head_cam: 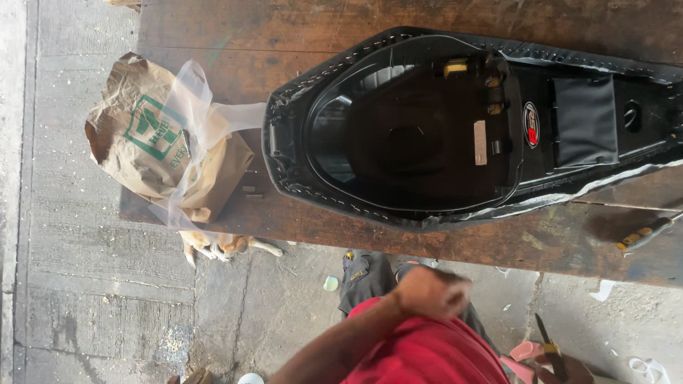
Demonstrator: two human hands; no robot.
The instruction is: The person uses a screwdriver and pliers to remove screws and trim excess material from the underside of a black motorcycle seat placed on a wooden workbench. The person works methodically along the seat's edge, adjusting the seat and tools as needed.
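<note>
An upside-down black motorcycle seat lies on a worn wooden table, its glossy plastic base facing up and its cover edge stapled around the rim. My left hand is a closed, slightly blurred fist below the table's near edge, in front of my red clothing, and I see nothing in it. At the bottom right my right hand grips a small knife with a yellow and black handle, blade pointing towards the table. Neither hand touches the seat.
A crumpled brown paper bag with a clear plastic bag over it sits at the table's left end. A yellow-handled tool lies at the right. A cat rests under the table edge on the concrete floor.
</note>
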